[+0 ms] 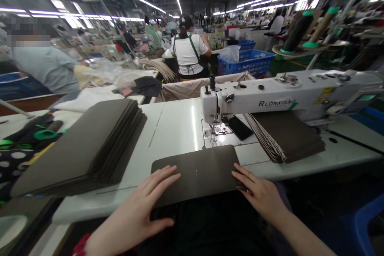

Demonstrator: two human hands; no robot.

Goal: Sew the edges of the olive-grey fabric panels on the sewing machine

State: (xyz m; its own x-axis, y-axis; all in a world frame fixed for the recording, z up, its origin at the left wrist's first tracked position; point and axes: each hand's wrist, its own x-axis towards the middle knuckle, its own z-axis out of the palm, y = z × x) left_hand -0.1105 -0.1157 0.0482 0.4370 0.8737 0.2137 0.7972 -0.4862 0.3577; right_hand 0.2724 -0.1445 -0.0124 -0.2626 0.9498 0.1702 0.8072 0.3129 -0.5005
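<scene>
A single dark brown fabric panel lies flat at the front edge of the white sewing table, just in front of the needle of a white sewing machine. My left hand rests on the panel's left front corner, fingers stretched out, thumb below the table edge. My right hand lies on the panel's right front corner with fingers extended flat. Neither hand holds anything else.
A tall stack of the same dark panels sits to the left, a smaller stack under the machine arm on the right, beside a black phone. A person in a white shirt works ahead, near blue crates.
</scene>
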